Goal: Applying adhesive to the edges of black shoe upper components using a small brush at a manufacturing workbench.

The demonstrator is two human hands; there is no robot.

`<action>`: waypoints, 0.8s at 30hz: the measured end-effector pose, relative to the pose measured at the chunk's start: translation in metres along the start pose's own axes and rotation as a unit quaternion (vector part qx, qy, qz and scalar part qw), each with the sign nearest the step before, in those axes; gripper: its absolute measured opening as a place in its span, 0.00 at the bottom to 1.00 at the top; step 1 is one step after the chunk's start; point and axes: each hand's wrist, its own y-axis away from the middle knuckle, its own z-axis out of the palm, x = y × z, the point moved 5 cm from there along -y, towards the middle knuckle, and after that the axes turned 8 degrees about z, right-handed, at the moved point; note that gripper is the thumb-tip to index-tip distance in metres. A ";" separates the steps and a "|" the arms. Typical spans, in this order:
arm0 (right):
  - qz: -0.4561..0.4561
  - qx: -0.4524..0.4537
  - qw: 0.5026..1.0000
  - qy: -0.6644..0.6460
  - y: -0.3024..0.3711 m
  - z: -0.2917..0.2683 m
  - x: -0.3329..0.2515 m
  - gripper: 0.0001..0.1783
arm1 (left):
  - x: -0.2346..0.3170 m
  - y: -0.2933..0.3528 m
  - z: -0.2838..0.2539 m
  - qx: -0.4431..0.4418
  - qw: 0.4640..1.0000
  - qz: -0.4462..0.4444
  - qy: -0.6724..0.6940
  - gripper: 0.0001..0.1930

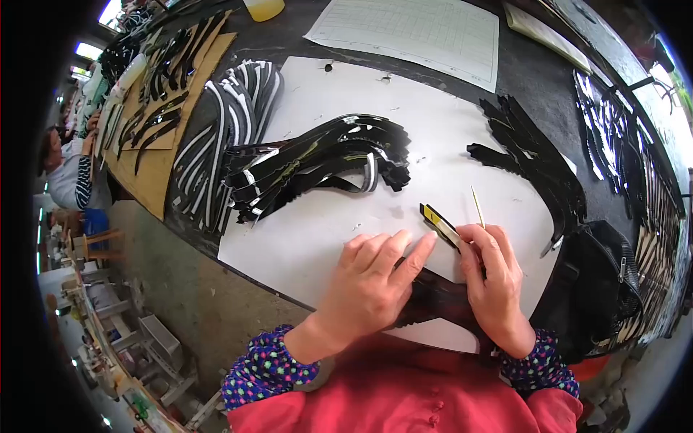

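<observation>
My right hand [494, 281] is closed, its thumb and forefinger pinching the near end of a narrow black-and-yellow piece [437, 222] with a pale side; its kind is unclear. A thin pale stick [477, 205] juts up from the fingers of that hand. Just left of the piece, my left hand [374, 285] has its back up and its fingers curled, the forefinger pointing toward the piece. Its thumb is hidden, and what it grips, if anything, does not show. Between the hands, a dark glossy strip [433, 294] crosses the board's near edge.
Black glossy strips [339, 148] lie piled on the white board [310, 238], with more black strips [530, 155] at its right. Striped strips [234, 115] are bundled on the left. A printed sheet [411, 32] lies behind, a black bag [595, 281] at right. Another person [68, 169] sits far left.
</observation>
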 end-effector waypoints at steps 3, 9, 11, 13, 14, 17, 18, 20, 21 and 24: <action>-0.026 0.012 0.999 0.024 0.001 0.000 -0.003 0.17 | 0.000 -0.003 -0.001 0.011 1.000 -0.026 0.006 0.32; -0.033 0.010 0.999 0.028 -0.005 0.002 -0.004 0.18 | -0.009 -0.013 -0.005 -0.021 0.998 -0.053 0.009 0.33; -0.035 0.006 0.999 0.028 -0.006 0.003 -0.004 0.18 | -0.011 -0.014 -0.005 -0.027 0.998 -0.062 0.003 0.34; -0.036 0.007 0.999 0.027 -0.006 0.003 -0.004 0.18 | -0.011 -0.014 -0.005 -0.028 0.998 -0.061 -0.001 0.34; -0.039 0.007 0.999 0.029 -0.006 0.003 -0.004 0.19 | -0.011 -0.014 -0.005 -0.028 0.998 -0.060 -0.004 0.34; -0.038 0.004 0.999 0.019 -0.007 0.004 -0.005 0.19 | -0.012 -0.014 -0.006 -0.028 0.998 -0.063 0.001 0.33; -0.039 0.003 0.999 0.018 -0.007 0.003 -0.005 0.19 | -0.012 -0.015 -0.006 -0.028 0.998 -0.064 0.000 0.33; -0.029 0.000 1.000 0.008 -0.008 0.003 -0.005 0.19 | -0.012 -0.015 -0.007 -0.022 0.998 -0.063 0.000 0.32; -0.029 -0.001 1.000 0.007 -0.008 0.003 -0.005 0.19 | -0.013 -0.015 -0.006 -0.022 0.998 -0.064 0.000 0.32; -0.023 -0.004 1.000 0.002 -0.008 0.003 -0.004 0.19 | -0.014 -0.015 -0.005 -0.016 0.998 -0.062 0.003 0.32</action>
